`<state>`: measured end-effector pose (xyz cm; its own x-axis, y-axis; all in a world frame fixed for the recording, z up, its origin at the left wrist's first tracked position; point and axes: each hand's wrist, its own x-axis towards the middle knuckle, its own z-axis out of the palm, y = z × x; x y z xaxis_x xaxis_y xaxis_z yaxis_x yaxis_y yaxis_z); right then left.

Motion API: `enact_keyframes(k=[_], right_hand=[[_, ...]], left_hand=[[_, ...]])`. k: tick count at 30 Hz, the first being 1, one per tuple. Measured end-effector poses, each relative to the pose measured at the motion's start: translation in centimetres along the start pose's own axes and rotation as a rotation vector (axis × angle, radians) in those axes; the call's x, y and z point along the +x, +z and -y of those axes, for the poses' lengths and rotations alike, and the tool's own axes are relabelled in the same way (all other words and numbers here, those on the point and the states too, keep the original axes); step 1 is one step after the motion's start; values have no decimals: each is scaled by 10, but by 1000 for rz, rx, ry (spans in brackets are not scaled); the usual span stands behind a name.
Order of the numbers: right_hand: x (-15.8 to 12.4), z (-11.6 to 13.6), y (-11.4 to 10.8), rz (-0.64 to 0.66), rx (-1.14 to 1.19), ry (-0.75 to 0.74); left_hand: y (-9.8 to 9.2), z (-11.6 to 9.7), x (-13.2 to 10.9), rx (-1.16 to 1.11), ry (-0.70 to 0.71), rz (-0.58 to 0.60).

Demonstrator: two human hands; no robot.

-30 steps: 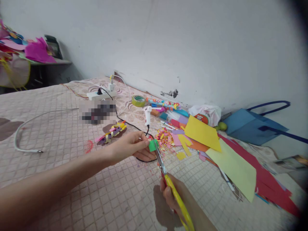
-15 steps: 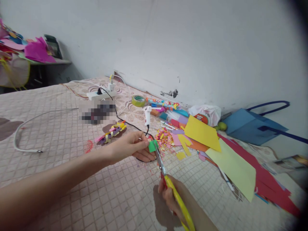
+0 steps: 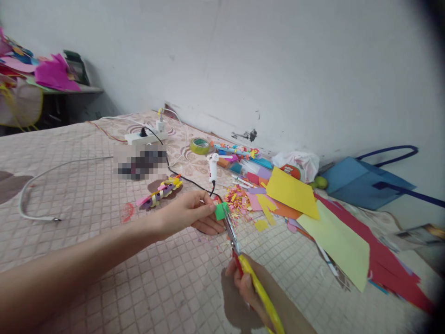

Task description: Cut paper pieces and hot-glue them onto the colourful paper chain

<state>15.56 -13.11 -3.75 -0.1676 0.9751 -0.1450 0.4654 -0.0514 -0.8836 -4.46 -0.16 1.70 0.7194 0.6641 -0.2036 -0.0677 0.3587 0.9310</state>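
My left hand point(image 3: 189, 211) pinches a small green paper piece point(image 3: 220, 211) above the patterned floor mat. My right hand point(image 3: 248, 287) grips scissors point(image 3: 243, 260) with yellow and red handles; their blades reach up to the green piece and cut into its right edge. Just beyond lies a heap of tiny coloured paper clippings point(image 3: 237, 198). A black cord point(image 3: 194, 184) runs under my left hand toward a white glue gun point(image 3: 212, 167).
Sheets of yellow point(image 3: 291, 191), pale green point(image 3: 339, 241) and red paper point(image 3: 385, 260) spread at right. A blue bag point(image 3: 365, 181), a tape roll point(image 3: 200, 145), a power strip point(image 3: 144, 137), a folded paper chain point(image 3: 162, 191) and a white cable point(image 3: 34, 181) lie around.
The scissors and my right hand shifted slightly left and up against the green piece. My left hand has barely moved.
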Motion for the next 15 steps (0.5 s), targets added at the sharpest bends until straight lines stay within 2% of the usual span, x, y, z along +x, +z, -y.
enact_keyframes(k=[6,10,15], right_hand=[[4,-7,6,-38,-11,-18],[4,-1,7,-78,-54,-55],[2,4,8,-120,-161,-19]], left_hand=[[0,1,1,5,2,-3],[-1,1,1,0,8,-4],[-1,1,1,2,12,-1]])
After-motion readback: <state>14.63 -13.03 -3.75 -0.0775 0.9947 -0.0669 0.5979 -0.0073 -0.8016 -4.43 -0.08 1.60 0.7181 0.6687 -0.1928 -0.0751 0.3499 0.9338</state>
